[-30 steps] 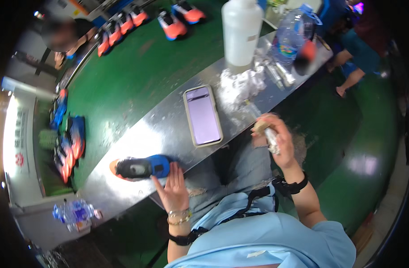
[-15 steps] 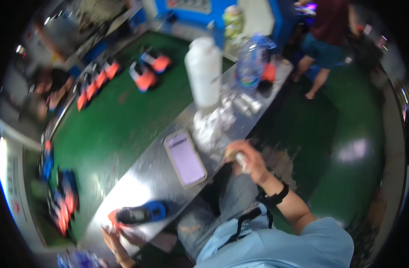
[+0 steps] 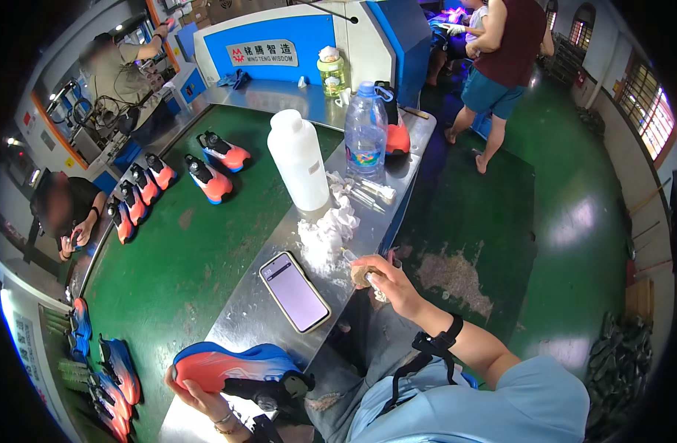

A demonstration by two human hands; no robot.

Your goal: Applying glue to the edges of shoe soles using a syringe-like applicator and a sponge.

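My left hand (image 3: 199, 399) grips the toe end of an orange and blue sneaker (image 3: 219, 366), fingers round its edge. The shoe is tipped on its side over the near end of the metal bench (image 3: 231, 310), with its black collar toward me. My right hand (image 3: 399, 289) is closed at the bench's right edge. It holds a tan, pad-like piece (image 3: 361, 276) together with a crumpled white wad (image 3: 378, 294); their exact kind I cannot make out. Between my hands lies a phone (image 3: 297, 292) with a lit screen. Crumpled white tissues (image 3: 325, 240) lie just beyond it.
A white plastic bottle (image 3: 299, 162) and a clear jug (image 3: 366, 140) stand farther along the bench, near small tubes (image 3: 369, 193). Several sneakers (image 3: 209, 179) sit on the green surface to the left. A co-worker (image 3: 66, 214) sits at far left; another person (image 3: 493, 74) stands at back right.
My left hand has lifted and turned the sneaker from lying upright on the bench onto its side. My right hand stays near the bench edge, still closed. The view has steadied and shifted.
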